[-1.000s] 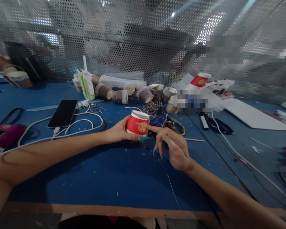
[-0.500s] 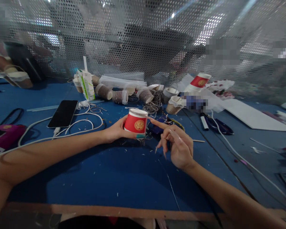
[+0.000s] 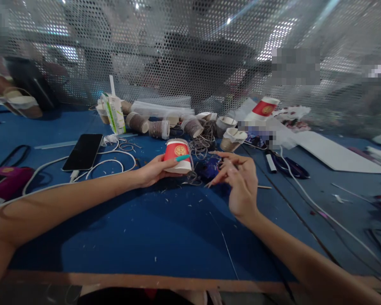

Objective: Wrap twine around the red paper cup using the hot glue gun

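Observation:
A red paper cup [image 3: 175,153] with a gold round emblem is in my left hand [image 3: 157,170], which is shut round its side. The thumb, with its long teal nail, lies across the cup's front. The cup is held tilted above the blue table, a white band showing along its lower edge. To its right, my right hand [image 3: 242,180] is raised with fingers bent but apart, not touching the cup. No object shows between those fingers. Behind them lies a dark blue item [image 3: 211,167], partly hidden.
Several cord-wrapped cups [image 3: 159,129] and tangled cord [image 3: 206,137] lie at the back, beside a drink carton [image 3: 114,113]. A phone [image 3: 83,151] with a white cable is at left. Scissors [image 3: 290,166], a white board [image 3: 339,152] and another red cup [image 3: 265,108] are at right.
The cup has turned in my left hand and shifted slightly left, its white band now low rather than at the top. My right index finger has drawn away from the cup.

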Tool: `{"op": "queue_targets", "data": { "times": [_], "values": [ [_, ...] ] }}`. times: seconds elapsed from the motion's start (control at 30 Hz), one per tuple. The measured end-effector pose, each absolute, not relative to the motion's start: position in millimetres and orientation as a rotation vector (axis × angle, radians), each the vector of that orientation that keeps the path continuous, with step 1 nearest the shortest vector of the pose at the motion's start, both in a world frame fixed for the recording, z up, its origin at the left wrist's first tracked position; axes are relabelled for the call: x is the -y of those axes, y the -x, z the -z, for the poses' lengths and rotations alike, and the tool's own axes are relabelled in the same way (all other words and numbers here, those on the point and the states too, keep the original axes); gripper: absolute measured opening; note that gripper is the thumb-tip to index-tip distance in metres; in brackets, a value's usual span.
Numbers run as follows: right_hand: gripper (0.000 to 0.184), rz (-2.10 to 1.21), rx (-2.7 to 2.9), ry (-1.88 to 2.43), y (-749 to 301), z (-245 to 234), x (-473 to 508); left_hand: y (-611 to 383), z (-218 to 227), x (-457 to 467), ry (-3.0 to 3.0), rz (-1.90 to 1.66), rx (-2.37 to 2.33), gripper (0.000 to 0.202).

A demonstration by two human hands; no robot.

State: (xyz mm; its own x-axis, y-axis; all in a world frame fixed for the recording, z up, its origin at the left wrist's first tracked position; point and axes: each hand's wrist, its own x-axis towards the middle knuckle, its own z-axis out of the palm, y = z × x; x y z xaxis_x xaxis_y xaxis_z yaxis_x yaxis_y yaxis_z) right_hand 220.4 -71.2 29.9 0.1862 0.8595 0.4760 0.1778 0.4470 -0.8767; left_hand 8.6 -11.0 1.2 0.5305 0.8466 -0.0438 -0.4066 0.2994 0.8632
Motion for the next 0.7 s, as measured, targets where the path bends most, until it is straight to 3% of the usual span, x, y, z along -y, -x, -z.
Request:
{"op": "queue_targets", "data": {
  "times": [0.13,0.27,0.43,0.7],
  "values": [
    [0.047,-0.849,1.492,1.142,-215,-25,75,-7,-1,11,-0.928,-0.892,-0.539,0.053],
    [0.036,-1.051,1.613,1.236,-214,-23,72,-6,-1,14,-0.990,-0.873,-0.497,0.056],
    [0.027,-1.052,1.626,1.221,-215,-31,71,-6,-3,16,-1.010,-0.877,-0.468,0.054],
    [0.035,-0.974,1.893,1.140,-221,-40,73,-4,3,8,-0.982,-0.816,-0.450,0.049]
  ]
}}
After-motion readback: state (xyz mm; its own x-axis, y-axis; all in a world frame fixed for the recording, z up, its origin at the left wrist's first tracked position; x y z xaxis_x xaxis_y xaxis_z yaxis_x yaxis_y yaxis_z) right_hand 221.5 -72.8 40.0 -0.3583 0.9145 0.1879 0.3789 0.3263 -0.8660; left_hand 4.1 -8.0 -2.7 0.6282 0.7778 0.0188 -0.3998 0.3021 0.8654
